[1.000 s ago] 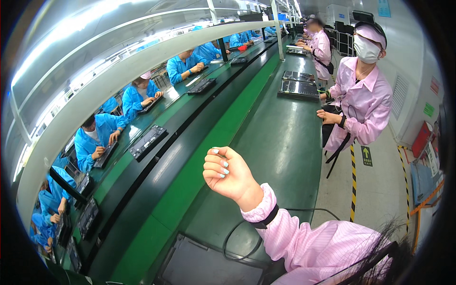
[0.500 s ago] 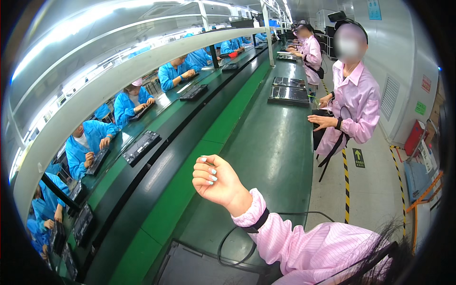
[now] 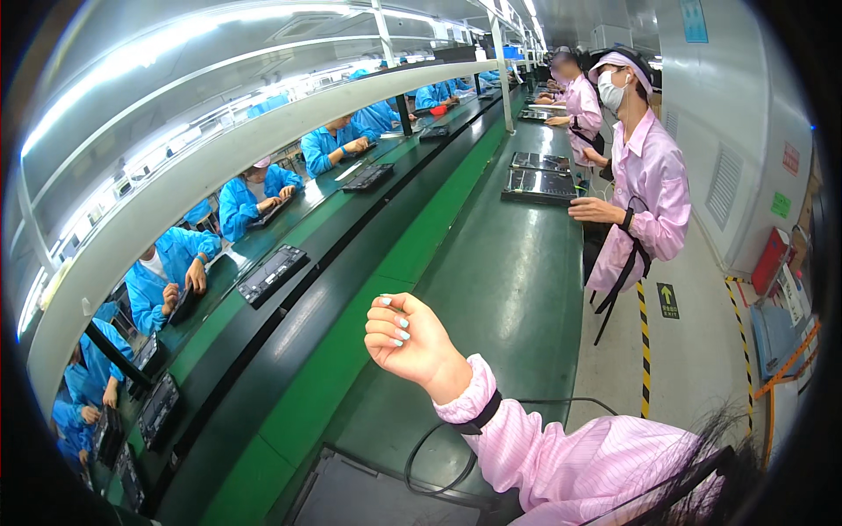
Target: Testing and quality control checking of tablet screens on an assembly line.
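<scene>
R hand (image 3: 417,346) — fingers curled in, pressed together — hangs over smooth, glossy green surface (image 3: 491,272), open room ahead up to flat blk units (image 3: 539,182) nr its R edge. Matte dk-grey rectangular panel (image 3: 373,498) lies at btm of view, nr thin looped blk cable (image 3: 561,401).

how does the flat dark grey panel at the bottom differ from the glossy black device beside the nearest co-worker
The flat dark grey panel runs out of frame; the glossy black rectangular device shows whole. The device has bright reflections; the panel looks duller. A co-worker's hand is beside the device, none on the panel. Both lie on the green bench.
</scene>
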`<state>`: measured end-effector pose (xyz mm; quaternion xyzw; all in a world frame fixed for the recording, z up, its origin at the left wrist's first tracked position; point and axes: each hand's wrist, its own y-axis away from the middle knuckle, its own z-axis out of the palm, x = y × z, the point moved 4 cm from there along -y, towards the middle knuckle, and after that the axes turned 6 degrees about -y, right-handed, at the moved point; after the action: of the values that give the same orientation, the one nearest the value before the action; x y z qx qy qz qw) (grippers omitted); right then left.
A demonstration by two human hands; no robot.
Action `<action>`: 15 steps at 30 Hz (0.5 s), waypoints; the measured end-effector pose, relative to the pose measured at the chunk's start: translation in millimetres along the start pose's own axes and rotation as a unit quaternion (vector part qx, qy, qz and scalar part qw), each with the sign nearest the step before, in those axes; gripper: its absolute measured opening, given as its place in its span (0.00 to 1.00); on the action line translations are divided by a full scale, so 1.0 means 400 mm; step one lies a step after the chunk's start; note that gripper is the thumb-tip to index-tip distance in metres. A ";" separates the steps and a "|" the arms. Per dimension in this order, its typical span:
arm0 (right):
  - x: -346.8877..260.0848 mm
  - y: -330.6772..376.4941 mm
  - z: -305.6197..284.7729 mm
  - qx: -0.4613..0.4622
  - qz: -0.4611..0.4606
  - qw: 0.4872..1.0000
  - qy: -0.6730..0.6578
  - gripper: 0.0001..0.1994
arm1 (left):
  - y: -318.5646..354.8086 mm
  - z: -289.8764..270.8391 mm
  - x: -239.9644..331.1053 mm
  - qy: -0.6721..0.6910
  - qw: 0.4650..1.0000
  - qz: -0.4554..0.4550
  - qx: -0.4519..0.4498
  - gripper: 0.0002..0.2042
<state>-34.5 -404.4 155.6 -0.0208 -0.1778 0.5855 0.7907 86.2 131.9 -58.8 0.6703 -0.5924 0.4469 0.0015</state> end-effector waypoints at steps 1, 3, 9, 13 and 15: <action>0.001 0.004 -0.002 0.000 0.003 1.000 -0.001 0.10 | 0.000 -0.008 -0.003 -0.001 1.000 -0.002 -0.001 0.28; -0.012 0.011 -0.008 -0.003 -0.003 1.000 0.006 0.10 | 0.013 -0.029 -0.014 -0.009 1.000 -0.011 -0.001 0.28; 0.037 0.009 0.002 -0.007 0.045 0.997 -0.057 0.11 | 0.044 -0.194 0.052 -0.059 0.995 0.036 0.069 0.29; -0.022 0.037 0.026 -0.014 0.001 1.000 -0.015 0.13 | 0.040 -0.224 0.152 0.010 0.996 -0.055 0.067 0.20; -0.069 0.025 0.015 -0.039 -0.001 0.999 0.023 0.11 | 0.054 -0.208 0.110 -0.046 0.996 -0.038 0.064 0.24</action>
<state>-52.5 -428.1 151.5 -0.0648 -0.1822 0.5767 0.7937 15.0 134.8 6.1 0.7109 -0.5359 0.4524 -0.0520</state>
